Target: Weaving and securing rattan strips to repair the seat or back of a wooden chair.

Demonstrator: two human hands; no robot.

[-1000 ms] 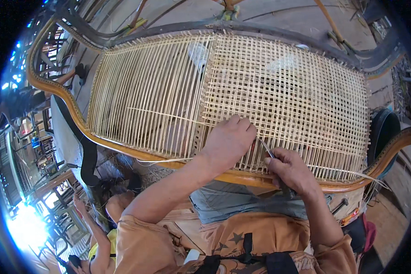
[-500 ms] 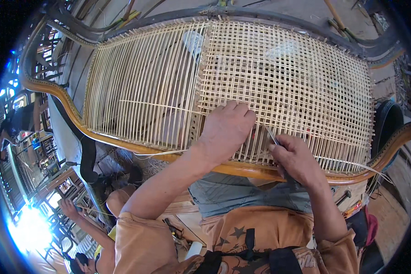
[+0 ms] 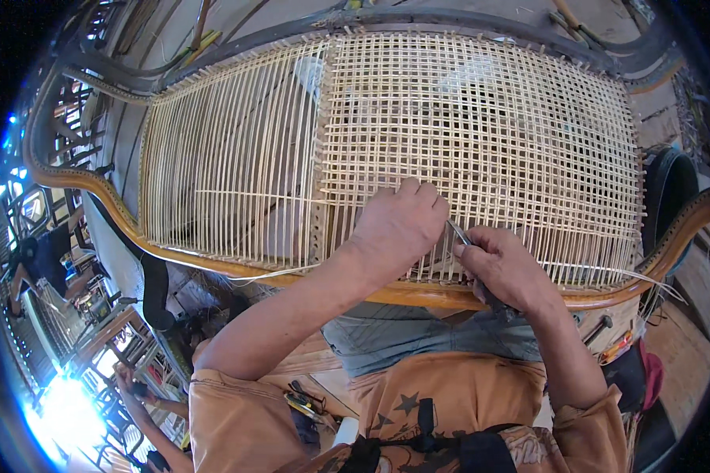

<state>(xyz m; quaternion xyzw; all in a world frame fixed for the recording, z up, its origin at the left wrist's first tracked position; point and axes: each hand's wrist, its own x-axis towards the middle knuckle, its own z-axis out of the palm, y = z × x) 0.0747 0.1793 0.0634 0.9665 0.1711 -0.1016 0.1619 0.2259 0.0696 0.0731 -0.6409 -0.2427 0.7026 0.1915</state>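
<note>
A chair-like wooden frame lies across in front of me, strung with pale cane strands. Its right half is a woven cane grid (image 3: 481, 134); lengthwise strands (image 3: 213, 150) fill the left half, crossed by one loose cane strand (image 3: 244, 194) that runs toward my left hand (image 3: 398, 221). That hand is closed, knuckles up, at the near edge of the grid; what its fingertips grip is hidden. My right hand (image 3: 506, 268) is closed round a slim pointed metal tool (image 3: 458, 233) with a dark handle. The tool's tip reaches the strands right beside my left fingers.
The varnished front rail (image 3: 434, 295) curves up at both ends. Loose cane ends (image 3: 647, 280) stick out at the right. A dark round container (image 3: 670, 197) stands beyond the frame. Hand tools (image 3: 304, 402) lie below at left, near another person's arm (image 3: 146, 418).
My right hand has brought the tool's tip closer to my left fingers, at a lower slant. The left hand stays on the weave. The whole view has shifted slightly.
</note>
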